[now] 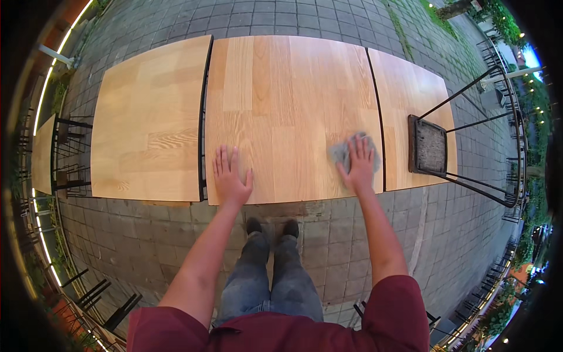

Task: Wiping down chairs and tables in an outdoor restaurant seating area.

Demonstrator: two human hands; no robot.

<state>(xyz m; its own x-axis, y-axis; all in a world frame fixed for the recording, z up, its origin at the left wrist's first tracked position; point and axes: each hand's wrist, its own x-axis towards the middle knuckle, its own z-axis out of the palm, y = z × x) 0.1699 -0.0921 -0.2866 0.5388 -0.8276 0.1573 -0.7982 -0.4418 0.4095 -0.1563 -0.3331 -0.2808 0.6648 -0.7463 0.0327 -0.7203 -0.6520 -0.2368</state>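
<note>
Palm down, my right hand [361,167] presses a grey cloth [338,154] against the wooden top of the middle table [286,97], close to its right edge. The cloth spreads out flat around the fingers, and part of it is hidden under the palm. My left hand [231,180] rests on the same tabletop near its front left corner, fingers apart, with nothing in it. The tabletop has a pale, striped wood grain.
A left table [145,123] and a right table [407,88] adjoin the middle one, with narrow dark gaps between. An upturned black metal-framed stool [431,147] stands on the right table. Grey paving [352,246] surrounds them. More chairs [94,292] stand at the lower left.
</note>
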